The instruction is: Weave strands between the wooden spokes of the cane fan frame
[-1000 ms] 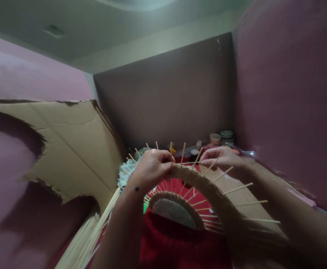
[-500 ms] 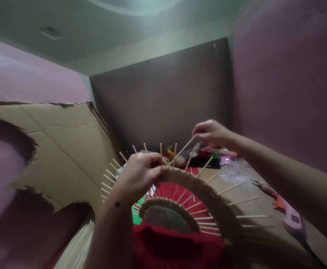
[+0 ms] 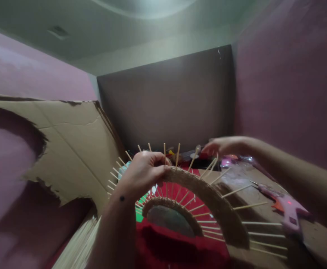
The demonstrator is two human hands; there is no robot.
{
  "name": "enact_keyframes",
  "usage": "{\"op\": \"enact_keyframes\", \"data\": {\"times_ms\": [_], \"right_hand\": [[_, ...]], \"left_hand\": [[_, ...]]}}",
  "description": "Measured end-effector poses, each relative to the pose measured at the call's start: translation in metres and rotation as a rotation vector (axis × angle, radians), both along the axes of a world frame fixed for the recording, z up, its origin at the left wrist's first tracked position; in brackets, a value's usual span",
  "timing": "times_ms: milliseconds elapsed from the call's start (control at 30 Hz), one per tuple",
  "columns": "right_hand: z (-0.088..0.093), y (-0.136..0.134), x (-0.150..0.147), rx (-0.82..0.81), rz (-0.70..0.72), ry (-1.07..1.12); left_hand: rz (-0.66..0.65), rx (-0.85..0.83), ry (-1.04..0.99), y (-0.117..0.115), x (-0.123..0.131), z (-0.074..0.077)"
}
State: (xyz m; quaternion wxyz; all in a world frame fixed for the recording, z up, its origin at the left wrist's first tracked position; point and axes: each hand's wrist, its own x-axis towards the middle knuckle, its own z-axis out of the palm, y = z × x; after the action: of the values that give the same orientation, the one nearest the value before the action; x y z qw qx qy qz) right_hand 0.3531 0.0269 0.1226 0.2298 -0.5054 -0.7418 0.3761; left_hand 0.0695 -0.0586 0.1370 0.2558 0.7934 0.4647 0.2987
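Observation:
My left hand (image 3: 149, 170) is closed on the top of a woven arched band (image 3: 205, 186), thumb in front and fingers behind. Thin wooden sticks (image 3: 178, 155) fan outward through this band and run inward to a smaller woven arch (image 3: 174, 204). My right hand (image 3: 222, 146) is in the air beyond the band's upper right, near the stick tips. Its fingers are smeared by motion. A thin pale strand (image 3: 216, 160) shows just below them; whether they grip it I cannot tell.
A pink glue gun (image 3: 290, 213) with a lit red light lies on the table at right. Torn cardboard (image 3: 76, 149) stands at left, above a bundle of pale strands (image 3: 78, 243). Red cloth (image 3: 166, 250) lies beneath the arches. Clutter and plastic wrapping (image 3: 232, 175) sit farther back.
My right hand has moved right and slightly down. The strand stretched between my hands no longer shows there. My left hand keeps its hold on the band, and the view has shifted slightly.

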Motion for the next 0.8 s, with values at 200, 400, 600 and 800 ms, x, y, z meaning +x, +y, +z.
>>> {"op": "enact_keyframes", "data": {"times_ms": [200, 400, 600, 800], "right_hand": [[-0.043, -0.039, -0.025, -0.192, 0.539, 0.491], [-0.070, -0.058, -0.061, -0.286, 0.412, 0.598], [-0.061, -0.051, -0.044, -0.110, 0.174, 0.723], [-0.029, -0.053, -0.027, 0.130, 0.041, 0.667]], "left_hand": [[-0.001, 0.013, 0.062, -0.003, 0.010, -0.005], [0.013, 0.000, 0.091, -0.008, 0.016, -0.009], [-0.007, -0.007, 0.098, 0.002, 0.014, -0.014], [-0.037, 0.007, 0.116, 0.012, 0.020, -0.015]]}}
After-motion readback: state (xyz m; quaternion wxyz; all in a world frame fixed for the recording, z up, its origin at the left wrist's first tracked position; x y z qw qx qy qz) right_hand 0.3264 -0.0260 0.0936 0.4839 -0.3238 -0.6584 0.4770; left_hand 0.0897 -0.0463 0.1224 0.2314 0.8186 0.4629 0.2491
